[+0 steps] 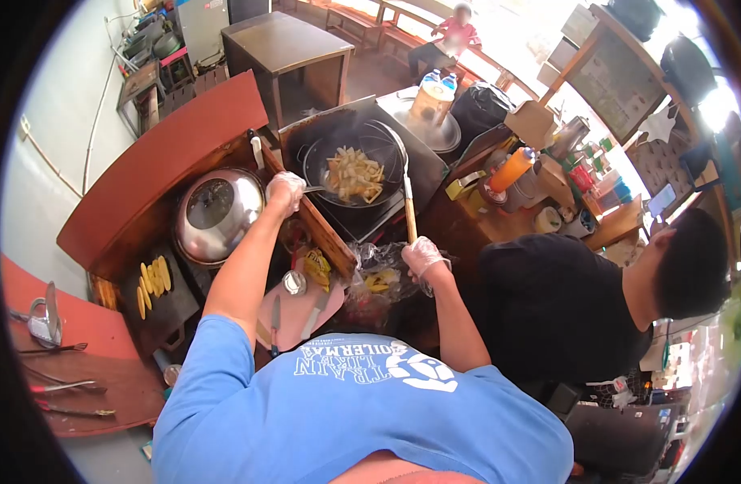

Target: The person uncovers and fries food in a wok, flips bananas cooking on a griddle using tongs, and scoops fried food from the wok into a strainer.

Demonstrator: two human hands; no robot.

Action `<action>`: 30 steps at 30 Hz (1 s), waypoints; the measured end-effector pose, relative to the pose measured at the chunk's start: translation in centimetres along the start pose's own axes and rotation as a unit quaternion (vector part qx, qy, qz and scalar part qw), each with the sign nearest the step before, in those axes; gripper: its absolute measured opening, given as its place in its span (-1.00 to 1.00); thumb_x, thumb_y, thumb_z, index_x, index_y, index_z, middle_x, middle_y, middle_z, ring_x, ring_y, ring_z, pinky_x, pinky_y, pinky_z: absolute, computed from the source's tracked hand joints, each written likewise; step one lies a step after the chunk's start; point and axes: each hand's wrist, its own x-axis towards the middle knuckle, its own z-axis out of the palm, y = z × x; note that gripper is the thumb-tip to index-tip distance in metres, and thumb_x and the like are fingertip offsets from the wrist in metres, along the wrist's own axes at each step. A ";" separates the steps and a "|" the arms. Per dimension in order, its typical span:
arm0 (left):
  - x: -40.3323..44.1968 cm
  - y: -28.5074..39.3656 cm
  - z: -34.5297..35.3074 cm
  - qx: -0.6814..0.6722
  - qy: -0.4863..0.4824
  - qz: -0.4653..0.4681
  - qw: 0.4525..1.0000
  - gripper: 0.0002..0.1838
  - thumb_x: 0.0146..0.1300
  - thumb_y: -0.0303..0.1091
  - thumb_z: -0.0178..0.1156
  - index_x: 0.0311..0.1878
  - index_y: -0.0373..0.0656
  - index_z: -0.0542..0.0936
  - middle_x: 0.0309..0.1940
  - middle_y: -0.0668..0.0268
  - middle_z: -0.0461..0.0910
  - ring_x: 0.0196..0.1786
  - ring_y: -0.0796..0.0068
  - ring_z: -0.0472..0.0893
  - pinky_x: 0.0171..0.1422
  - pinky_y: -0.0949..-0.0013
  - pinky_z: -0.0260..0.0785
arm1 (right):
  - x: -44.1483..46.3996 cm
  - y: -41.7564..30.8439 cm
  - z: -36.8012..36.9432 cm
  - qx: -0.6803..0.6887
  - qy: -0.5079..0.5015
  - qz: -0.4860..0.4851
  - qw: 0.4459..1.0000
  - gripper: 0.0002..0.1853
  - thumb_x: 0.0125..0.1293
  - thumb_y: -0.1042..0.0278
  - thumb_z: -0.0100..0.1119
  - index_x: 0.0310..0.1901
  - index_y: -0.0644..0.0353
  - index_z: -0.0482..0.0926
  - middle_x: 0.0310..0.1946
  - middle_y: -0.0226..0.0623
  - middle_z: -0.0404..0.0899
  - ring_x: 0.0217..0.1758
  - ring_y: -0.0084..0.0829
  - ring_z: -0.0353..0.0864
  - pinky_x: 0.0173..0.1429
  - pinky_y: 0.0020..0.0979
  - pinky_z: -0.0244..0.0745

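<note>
This is the kitchen of a small eatery, as it seems to me. A wok with frying pieces stands on a stove, and beside it is a large domed lid. Cooking utensils hang at the left side. An orange squeeze bottle stands on the crowded counter. Farther behind, there are long benches, where one person sits.

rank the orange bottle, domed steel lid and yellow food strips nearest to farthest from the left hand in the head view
1. Domed steel lid: just left of the left hand
2. Yellow food strips: farther left, on the dark board
3. Orange bottle: well off to the right
</note>
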 end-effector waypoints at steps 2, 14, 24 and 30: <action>-0.5 0.4 2.9 -0.265 0.097 -0.123 0.951 -0.81 0.26 -0.37 0.00 -0.45 -0.13 0.52 -0.72 0.44 0.36 -0.74 0.58 0.28 -0.73 0.45 0.03 | -1.4 -1.6 -0.6 0.067 -0.017 0.044 0.997 -0.74 0.17 0.38 0.00 -0.46 0.44 0.56 -0.65 0.01 0.54 -0.65 -0.16 0.60 -0.47 -0.19 0.53; -4.3 4.4 6.1 -0.068 0.087 -0.055 0.992 -0.68 0.30 -0.29 0.19 -0.61 0.03 0.44 -0.75 0.51 0.31 -0.76 0.61 0.23 -0.71 0.38 0.00 | -0.9 -1.9 -2.3 0.117 -0.074 0.011 0.990 -0.81 0.05 0.42 0.02 -0.59 0.38 0.47 -0.72 -0.12 0.48 -0.74 -0.28 0.54 -0.69 -0.28 0.39; -4.6 4.6 5.3 0.571 0.074 0.396 0.716 -0.81 0.27 -0.38 0.08 -0.39 -0.22 0.61 -0.32 0.17 0.66 -0.11 0.20 0.64 0.02 0.19 0.51 | -2.2 -3.3 -2.2 0.059 -0.032 0.027 0.997 -0.74 0.17 0.35 -0.01 -0.44 0.46 0.49 -0.70 -0.14 0.47 -0.72 -0.31 0.52 -0.61 -0.27 0.42; -6.1 3.7 6.8 0.586 0.082 0.338 0.732 -0.82 0.27 -0.37 0.08 -0.36 -0.25 0.60 -0.38 0.08 0.63 -0.29 0.11 0.65 -0.14 0.15 0.54 | -2.3 -3.5 -2.2 0.071 -0.011 0.031 0.997 -0.75 0.16 0.32 0.02 -0.54 0.34 0.42 -0.73 -0.21 0.44 -0.75 -0.37 0.47 -0.69 -0.33 0.36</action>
